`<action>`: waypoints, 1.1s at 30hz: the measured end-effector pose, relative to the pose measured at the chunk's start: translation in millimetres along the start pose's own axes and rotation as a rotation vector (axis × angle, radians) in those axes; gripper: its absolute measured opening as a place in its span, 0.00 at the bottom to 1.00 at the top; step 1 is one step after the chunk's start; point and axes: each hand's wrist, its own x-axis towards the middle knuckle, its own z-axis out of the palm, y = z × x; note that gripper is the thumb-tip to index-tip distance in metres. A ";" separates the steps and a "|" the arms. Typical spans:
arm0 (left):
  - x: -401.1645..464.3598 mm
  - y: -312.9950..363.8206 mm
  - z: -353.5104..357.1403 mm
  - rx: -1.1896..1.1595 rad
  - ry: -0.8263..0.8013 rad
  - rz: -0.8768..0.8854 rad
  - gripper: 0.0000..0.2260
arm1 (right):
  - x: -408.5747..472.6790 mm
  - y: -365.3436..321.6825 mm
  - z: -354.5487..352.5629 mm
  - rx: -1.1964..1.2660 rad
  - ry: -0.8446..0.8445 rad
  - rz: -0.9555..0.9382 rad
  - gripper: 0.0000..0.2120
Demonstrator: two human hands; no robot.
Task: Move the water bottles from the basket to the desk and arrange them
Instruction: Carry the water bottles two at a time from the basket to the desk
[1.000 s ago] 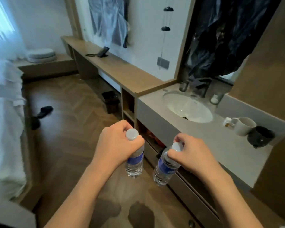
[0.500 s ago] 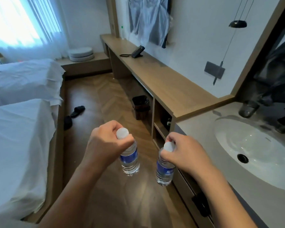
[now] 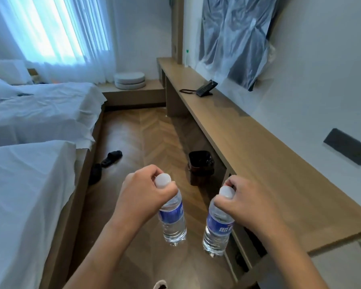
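Note:
My left hand (image 3: 143, 197) grips a clear water bottle (image 3: 173, 222) by its neck, just under the white cap. My right hand (image 3: 246, 202) grips a second water bottle (image 3: 218, 228) the same way. Both bottles have blue labels and hang upright over the wooden floor, side by side and apart. The long wooden desk (image 3: 258, 155) runs along the wall to the right of my hands. No basket is in view.
A black telephone (image 3: 205, 89) sits far down the desk. A dark waste bin (image 3: 200, 165) stands on the floor under the desk. Two white beds (image 3: 29, 174) fill the left side, with black slippers (image 3: 111, 158) on the floor beside them.
The view has swung left, away from the sink and along the desk. Both hands still hold their bottles, now a little further apart.

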 end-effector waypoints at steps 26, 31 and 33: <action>662.3 -129.2 49.8 0.028 0.161 -0.022 0.09 | 674.7 -159.0 55.0 0.032 0.068 -0.119 0.11; 769.2 -177.7 59.1 -0.034 0.163 -0.099 0.09 | 794.6 -197.6 73.2 0.055 0.061 -0.148 0.11; 811.9 -208.2 69.5 -0.075 0.140 -0.165 0.09 | 845.5 -213.3 90.4 0.032 0.031 -0.148 0.10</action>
